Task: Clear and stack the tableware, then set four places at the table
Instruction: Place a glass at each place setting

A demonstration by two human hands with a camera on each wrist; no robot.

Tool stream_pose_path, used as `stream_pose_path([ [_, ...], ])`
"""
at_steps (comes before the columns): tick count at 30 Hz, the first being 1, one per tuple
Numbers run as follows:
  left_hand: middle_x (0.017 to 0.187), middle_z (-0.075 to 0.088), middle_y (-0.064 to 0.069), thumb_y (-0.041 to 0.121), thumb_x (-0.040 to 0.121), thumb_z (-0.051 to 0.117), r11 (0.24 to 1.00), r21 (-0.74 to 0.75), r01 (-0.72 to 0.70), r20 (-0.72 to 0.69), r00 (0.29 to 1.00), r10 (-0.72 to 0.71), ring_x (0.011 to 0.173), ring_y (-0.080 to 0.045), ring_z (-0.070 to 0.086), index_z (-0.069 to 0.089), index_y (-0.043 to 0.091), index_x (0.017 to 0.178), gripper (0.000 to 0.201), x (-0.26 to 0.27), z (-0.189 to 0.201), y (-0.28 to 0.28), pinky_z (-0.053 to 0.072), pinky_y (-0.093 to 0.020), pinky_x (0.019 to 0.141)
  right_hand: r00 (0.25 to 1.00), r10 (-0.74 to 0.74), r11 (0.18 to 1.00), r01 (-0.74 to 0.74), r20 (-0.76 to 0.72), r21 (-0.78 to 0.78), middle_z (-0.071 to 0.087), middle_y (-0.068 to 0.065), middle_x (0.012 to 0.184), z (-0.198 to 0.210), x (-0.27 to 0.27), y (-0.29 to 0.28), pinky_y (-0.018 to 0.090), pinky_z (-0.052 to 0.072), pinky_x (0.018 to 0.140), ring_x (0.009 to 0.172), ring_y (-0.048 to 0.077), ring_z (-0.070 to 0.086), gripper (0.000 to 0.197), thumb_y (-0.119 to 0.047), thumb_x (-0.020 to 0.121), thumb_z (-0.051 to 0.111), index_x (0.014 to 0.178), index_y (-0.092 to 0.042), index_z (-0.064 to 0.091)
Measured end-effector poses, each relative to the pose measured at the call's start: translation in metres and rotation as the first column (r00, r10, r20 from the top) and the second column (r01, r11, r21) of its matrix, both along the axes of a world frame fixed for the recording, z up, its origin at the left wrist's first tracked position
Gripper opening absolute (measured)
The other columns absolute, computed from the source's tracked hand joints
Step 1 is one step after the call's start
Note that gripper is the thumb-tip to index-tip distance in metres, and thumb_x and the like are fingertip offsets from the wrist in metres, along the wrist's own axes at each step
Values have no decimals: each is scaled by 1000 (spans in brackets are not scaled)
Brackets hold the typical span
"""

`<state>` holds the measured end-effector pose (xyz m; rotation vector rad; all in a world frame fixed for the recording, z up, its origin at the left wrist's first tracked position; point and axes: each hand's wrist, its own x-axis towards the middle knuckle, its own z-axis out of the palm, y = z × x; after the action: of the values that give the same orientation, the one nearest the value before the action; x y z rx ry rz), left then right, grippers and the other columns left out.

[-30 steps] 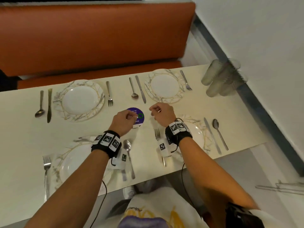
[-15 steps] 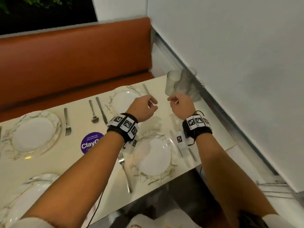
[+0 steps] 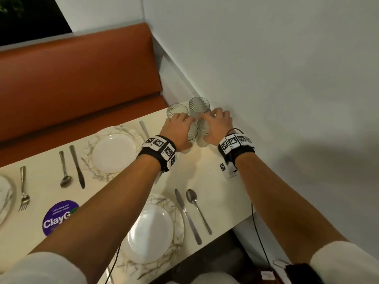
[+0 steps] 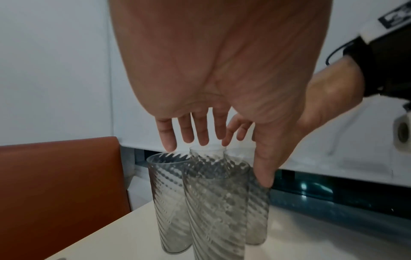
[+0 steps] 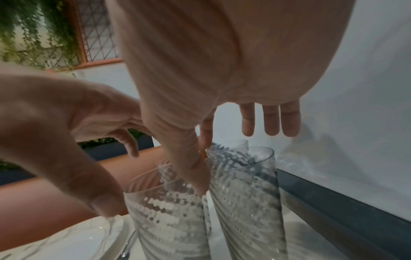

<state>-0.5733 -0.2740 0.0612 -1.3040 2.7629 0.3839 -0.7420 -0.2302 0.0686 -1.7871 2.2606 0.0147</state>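
Several ribbed clear glasses [image 3: 198, 105] stand bunched in the table's far right corner against the wall. My left hand [image 3: 180, 126] hovers over the left pair, fingers spread and straight above the rims. Its thumb hangs beside the nearest glass [image 4: 218, 207]. My right hand [image 3: 217, 124] reaches over the right pair. The thumb dips between the two near glasses [image 5: 246, 190] while the fingers [image 5: 270, 121] stretch past the far rims. Neither hand is wrapped round a glass. Two set places lie nearer me, each a white plate [image 3: 113, 152] with cutlery.
The white wall [image 3: 287, 99] runs close along the right of the glasses. A knife [image 3: 187, 216] and spoon [image 3: 198, 210] lie right of the near plate [image 3: 149, 230]. A purple sticker [image 3: 59, 218] is on the table [image 3: 207, 173]. An orange bench [image 3: 82, 78] lies beyond.
Both hands have left the middle of the table and reached to the glasses in the far right corner. Their fingers have uncurled and spread. The head view has swung right.
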Motion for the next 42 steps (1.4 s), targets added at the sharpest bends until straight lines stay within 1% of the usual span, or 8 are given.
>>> stream_pose_path([
  [4, 155, 44, -6, 42, 75, 83, 995, -79, 68, 176, 983, -53, 143, -30, 37, 35, 19, 156, 96, -14, -13, -8, 33, -49, 114, 1000, 10, 998, -11, 15, 57, 36, 10, 134, -7, -4, -11, 48, 40, 100, 117, 37, 40, 81, -33, 62, 78, 135, -45, 44],
  [10, 150, 46, -8, 29, 74, 83, 991, -123, 51, 152, 988, -32, 139, -30, 40, 37, 15, 152, 92, -16, -19, -10, 34, -47, 114, 994, -17, 998, 11, 111, 59, 35, 10, 124, -14, -3, -21, 50, 49, 94, 108, 37, 44, 67, -26, 63, 78, 119, -41, 45],
  [16, 140, 44, -11, 46, 64, 88, 996, -5, -88, -54, 995, 87, 125, -32, 46, 41, 12, 148, 102, 11, -3, 6, 46, -45, 104, 990, -42, 998, 34, 135, 58, 29, 11, 125, -6, 0, -12, 48, 49, 91, 113, 38, 38, 73, -36, 58, 84, 119, -39, 44],
  [21, 133, 32, -8, 48, 66, 87, 933, 176, -315, -277, 894, 354, 123, -32, 49, 46, 16, 145, 94, 76, 10, 26, 51, -46, 103, 988, 23, 997, -34, 150, 73, 22, 15, 140, 18, 41, -4, 53, 45, 102, 130, 44, 28, 76, -38, 57, 84, 123, -36, 46],
  [24, 128, 26, 0, 44, 70, 88, 868, 250, -429, -323, 808, 493, 117, -28, 53, 46, 21, 143, 88, 131, 12, 39, 51, -40, 103, 982, 91, 992, -104, 163, 74, 26, 14, 138, 29, 88, -1, 48, 43, 103, 130, 41, 31, 79, -41, 61, 83, 127, -29, 41],
  [29, 134, 27, 1, 47, 73, 85, 746, 312, -588, -330, 670, 665, 117, -29, 57, 44, 24, 149, 89, 245, 8, 64, 51, -41, 104, 924, 225, 967, -250, 309, 45, 48, 7, 119, 38, 201, 6, 47, 52, 92, 107, 32, 55, 80, -45, 62, 82, 125, -28, 36],
  [32, 140, 26, 0, 48, 72, 84, 682, 319, -659, -343, 590, 731, 124, -34, 55, 39, 23, 153, 96, 322, 3, 84, 50, -50, 108, 876, 332, 929, -367, 350, 38, 49, 9, 128, 35, 281, 17, 47, 51, 94, 113, 32, 53, 84, -44, 66, 84, 135, -29, 37],
  [42, 138, 38, -8, 34, 69, 95, 449, 342, -825, -382, 315, 869, 124, -24, 52, 44, 10, 145, 94, 568, -29, 167, 50, -40, 107, 763, 480, 810, -575, 432, 114, 47, 4, 126, -9, 535, 69, 39, 48, 88, 116, 28, 49, 80, -39, 67, 81, 137, -31, 42],
])
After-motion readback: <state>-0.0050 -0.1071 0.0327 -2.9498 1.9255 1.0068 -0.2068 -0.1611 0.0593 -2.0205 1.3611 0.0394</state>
